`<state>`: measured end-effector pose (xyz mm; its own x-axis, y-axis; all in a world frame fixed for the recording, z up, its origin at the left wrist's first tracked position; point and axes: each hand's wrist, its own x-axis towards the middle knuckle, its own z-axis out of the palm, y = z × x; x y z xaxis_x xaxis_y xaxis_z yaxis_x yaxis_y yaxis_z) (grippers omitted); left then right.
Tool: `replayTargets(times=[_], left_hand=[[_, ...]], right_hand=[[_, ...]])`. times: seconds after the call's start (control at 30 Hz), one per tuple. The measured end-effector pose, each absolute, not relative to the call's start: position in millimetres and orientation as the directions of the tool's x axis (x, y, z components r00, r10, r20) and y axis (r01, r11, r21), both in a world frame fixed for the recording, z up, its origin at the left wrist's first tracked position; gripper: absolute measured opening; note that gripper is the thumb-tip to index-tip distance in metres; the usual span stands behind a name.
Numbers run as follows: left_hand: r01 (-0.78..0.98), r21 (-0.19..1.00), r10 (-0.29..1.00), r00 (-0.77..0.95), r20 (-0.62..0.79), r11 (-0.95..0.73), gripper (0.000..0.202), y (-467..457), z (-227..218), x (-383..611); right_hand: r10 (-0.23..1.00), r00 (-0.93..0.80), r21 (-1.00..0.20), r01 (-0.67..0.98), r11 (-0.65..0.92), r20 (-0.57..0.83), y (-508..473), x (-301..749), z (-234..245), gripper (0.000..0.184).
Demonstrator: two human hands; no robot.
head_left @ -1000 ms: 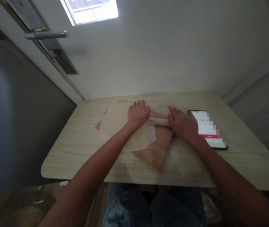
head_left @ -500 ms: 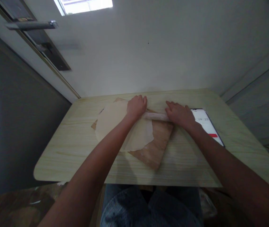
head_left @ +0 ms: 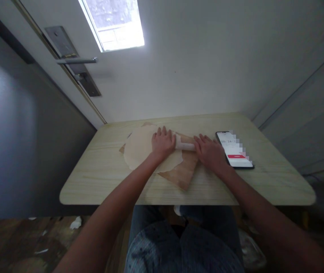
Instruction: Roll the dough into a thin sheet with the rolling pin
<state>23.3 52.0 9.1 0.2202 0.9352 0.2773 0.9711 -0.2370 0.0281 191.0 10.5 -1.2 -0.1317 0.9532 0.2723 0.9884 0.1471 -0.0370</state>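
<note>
A thin, pale, roughly round sheet of dough lies over a brown wooden board, whose corners stick out around it. A light-coloured rolling pin lies crosswise on the right part of the dough and board. My left hand rests palm-down on the pin's left part, fingers stretched forward and slightly apart. Across the pin's right end lies my right hand, its fingers also extended forward. Both palms cover the ends of the pin, so only its middle shows.
A phone with a lit screen lies right of my right hand. The wood-grain table has rounded front corners and meets a white door with a metal handle at the back. White scraps litter the floor at left.
My hands have rolled the pin a little, and the left fingers have gone from curled to stretched out. The head view has tilted up, showing more of the door and phone.
</note>
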Motion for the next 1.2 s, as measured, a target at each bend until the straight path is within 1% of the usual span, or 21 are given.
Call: replayTargets(times=[0.2,0.33,0.4,0.53,0.63,0.77,0.97,1.1,1.2], left_hand=[[0.925,-0.022,0.876,0.367,0.312,-0.38,0.042,7.8,4.1,1.5],[0.865,-0.04,0.824,0.49,0.285,-0.501,0.038,-12.0,3.6,-16.7],[0.846,-0.042,0.81,0.523,0.264,-0.532,0.039,-18.1,4.8,-25.6],[0.855,-0.03,0.833,0.512,0.208,-0.518,0.041,-29.3,8.7,-42.4],[0.858,-0.025,0.842,0.508,0.181,-0.513,0.042,-37.1,9.9,-50.1],[0.872,-0.032,0.855,0.485,0.182,-0.488,0.046,-38.1,8.4,-47.8],[0.903,-0.01,0.887,0.423,0.185,-0.429,0.046,-17.6,8.4,-34.6],[0.907,-0.004,0.891,0.414,0.185,-0.421,0.048,1.6,8.9,-27.9],[0.923,0.007,0.908,0.378,0.181,-0.386,0.049,18.6,8.9,-21.2]], right_hand=[[0.884,-0.223,-0.021,0.967,0.254,0.411,-26.2,190.7,-13.7,0.04],[0.874,-0.268,-0.046,0.949,0.312,0.404,-39.2,192.3,-14.7,0.034],[0.868,-0.291,-0.069,0.936,0.346,0.402,-43.6,189.5,-11.8,0.031],[0.83,-0.39,-0.053,0.894,0.446,0.398,-55.2,175.6,-8.7,0.025],[0.813,-0.418,-0.043,0.88,0.474,0.406,-62.4,165.8,-11.1,0.029],[0.821,-0.406,-0.021,0.892,0.452,0.401,-60.2,160.0,-13.1,0.038],[0.877,-0.353,-0.004,0.927,0.375,0.325,-41.0,157.2,-8.7,0.053],[0.903,-0.333,0.002,0.938,0.345,0.272,-24.9,158.7,-5.0,0.056],[0.918,-0.33,0.002,0.941,0.338,0.218,-9.1,161.5,-0.4,0.055]])
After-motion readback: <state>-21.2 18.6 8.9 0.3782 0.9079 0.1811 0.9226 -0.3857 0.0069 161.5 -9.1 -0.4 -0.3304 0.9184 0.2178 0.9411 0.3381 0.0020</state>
